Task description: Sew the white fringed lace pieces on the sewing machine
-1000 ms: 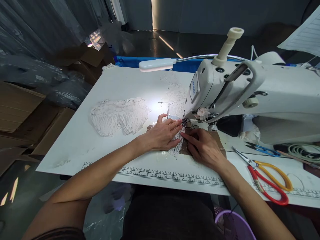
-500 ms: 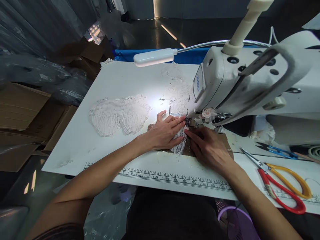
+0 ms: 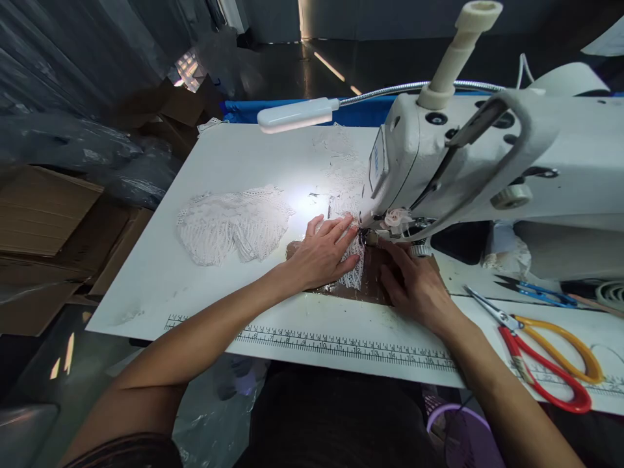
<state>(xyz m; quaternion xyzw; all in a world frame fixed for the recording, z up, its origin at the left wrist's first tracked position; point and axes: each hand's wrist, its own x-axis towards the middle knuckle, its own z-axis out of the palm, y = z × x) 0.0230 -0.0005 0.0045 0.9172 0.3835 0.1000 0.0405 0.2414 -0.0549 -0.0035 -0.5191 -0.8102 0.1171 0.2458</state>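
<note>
My left hand [image 3: 324, 253] lies flat, fingers spread, on a strip of white lace [image 3: 355, 276] beside the needle area of a white sewing machine [image 3: 404, 149]. The lace runs past the presser foot [image 3: 371, 239], and more white lace [image 3: 347, 172] lies on the table behind it. My right hand [image 3: 422, 286] rests just right of the foot. Its index finger stretches toward the foot with the thumb apart, and no lace shows between them. Brown covering [image 3: 377, 283] surrounds the needle area. A separate white lace piece [image 3: 229, 227] lies flat to the left.
Red-and-yellow-handled scissors [image 3: 546, 351] and blue snips [image 3: 541, 292] lie at the right. A printed ruler [image 3: 341, 349] runs along the table's front edge. A white lamp [image 3: 297, 116] hangs over the table. Cardboard boxes [image 3: 43, 208] stand left, and a purple basket [image 3: 463, 422] below.
The lace under my left hand has slid a little away from me. My right fingers have left the lace edge and moved right, close to the presser foot. The view has shifted slightly.
</note>
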